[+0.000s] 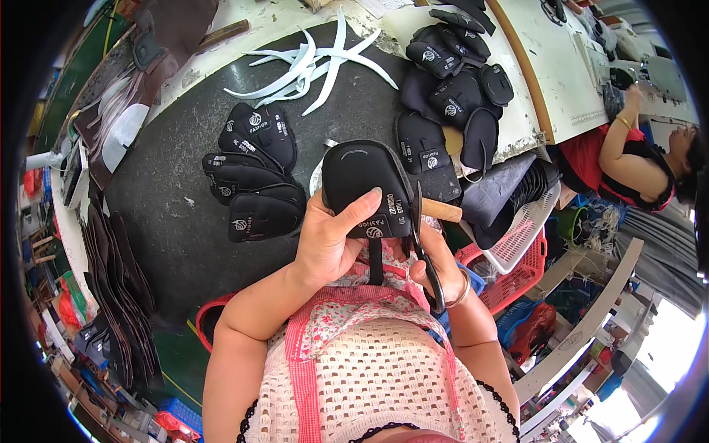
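Left hand [332, 235] clamped on a black padded piece [363, 181], right hand [439, 257] gripping scissors [434, 280] alongside, similar pieces [255, 177] lying left of both!

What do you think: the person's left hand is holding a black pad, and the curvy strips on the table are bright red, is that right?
Not quite: the curvy strips aren't bright red. The head view shows they're pale, nearly white. The left hand is indeed holding a black pad.
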### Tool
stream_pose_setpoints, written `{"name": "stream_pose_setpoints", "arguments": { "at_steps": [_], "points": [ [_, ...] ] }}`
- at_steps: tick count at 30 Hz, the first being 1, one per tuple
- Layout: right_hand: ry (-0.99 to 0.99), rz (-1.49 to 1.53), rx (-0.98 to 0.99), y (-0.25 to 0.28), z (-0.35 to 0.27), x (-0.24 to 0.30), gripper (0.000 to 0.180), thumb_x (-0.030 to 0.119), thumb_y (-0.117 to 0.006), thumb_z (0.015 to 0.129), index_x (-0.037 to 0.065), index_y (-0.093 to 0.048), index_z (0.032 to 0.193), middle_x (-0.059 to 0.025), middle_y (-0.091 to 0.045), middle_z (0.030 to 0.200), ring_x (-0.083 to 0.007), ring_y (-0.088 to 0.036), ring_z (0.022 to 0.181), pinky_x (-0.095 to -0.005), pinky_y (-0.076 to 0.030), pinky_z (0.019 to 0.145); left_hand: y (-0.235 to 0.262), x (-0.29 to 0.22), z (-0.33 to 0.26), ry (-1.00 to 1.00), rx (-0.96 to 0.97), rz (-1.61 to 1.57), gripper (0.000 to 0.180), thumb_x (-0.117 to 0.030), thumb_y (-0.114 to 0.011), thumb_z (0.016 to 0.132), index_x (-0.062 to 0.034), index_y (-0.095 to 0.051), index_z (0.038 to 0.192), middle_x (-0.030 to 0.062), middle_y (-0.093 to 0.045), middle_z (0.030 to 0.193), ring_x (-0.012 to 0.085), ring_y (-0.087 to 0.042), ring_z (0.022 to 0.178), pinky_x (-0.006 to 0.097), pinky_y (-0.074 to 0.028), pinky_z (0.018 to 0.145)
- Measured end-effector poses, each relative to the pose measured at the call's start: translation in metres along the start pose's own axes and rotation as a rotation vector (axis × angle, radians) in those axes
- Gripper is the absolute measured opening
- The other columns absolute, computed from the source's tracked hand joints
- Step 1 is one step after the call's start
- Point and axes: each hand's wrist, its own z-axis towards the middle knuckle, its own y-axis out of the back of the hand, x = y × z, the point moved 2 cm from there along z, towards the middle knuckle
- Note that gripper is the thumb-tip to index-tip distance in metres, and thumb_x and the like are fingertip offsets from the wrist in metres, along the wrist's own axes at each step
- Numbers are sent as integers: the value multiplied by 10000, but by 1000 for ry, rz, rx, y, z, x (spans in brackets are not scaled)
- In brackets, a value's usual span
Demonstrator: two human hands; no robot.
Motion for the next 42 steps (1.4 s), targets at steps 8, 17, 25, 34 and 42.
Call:
{"name": "stream_pose_setpoints", "arguments": {
  "at_steps": [8, 17, 25, 34, 42],
  "points": [
    [9, 25, -11, 0, -2, -2, 704, 700, -469, 764, -1, -513, 817, -56, -443, 641, -172, -443, 575, -299, -351, 532, 0, -1, -2, 16, -15, -66, 151, -16, -579, 841, -18, -587, 992, 66, -632, 880, 143, -634, 753, 286, -543, 663],
    [-64, 9, -49, -2, -13, -2, 666, 672, -467, 784, 16, -492, 673, -16, -439, 535, -98, -413, 462, -246, -316, 431, -2, -2, -1, 29, -11, -46, 184, -7, -571, 832, 11, -568, 1015, 92, -632, 913, 165, -637, 781, 304, -539, 703],
    [12, -39, -145, 1, -10, 0, 694, 670, -462, 789, -22, -510, 757, -87, -460, 610, -193, -456, 558, -307, -366, 525, 1, 9, -7, 73, 27, 91, 254, 26, -635, 788, 23, -571, 1034, 77, -627, 953, 125, -613, 816, 280, -518, 741],
    [-122, 29, -158, -4, -35, -7, 570, 563, -531, 824, 12, -507, 683, -24, -463, 548, -106, -436, 463, -262, -342, 436, 3, 11, -5, 74, 60, 257, 318, 11, -669, 763, 14, -554, 1060, 59, -616, 953, 102, -601, 815, 246, -506, 735],
    [-103, 354, -407, -1, -27, -2, 193, 163, -652, 811, 24, -576, 921, 20, -552, 739, -46, -506, 680, -203, -408, 609, 3, 6, -14, 122, 473, 939, 473, -50, -782, 645, -8, -531, 1044, 57, -614, 911, 96, -583, 821, 243, -473, 739]
  ]
}}
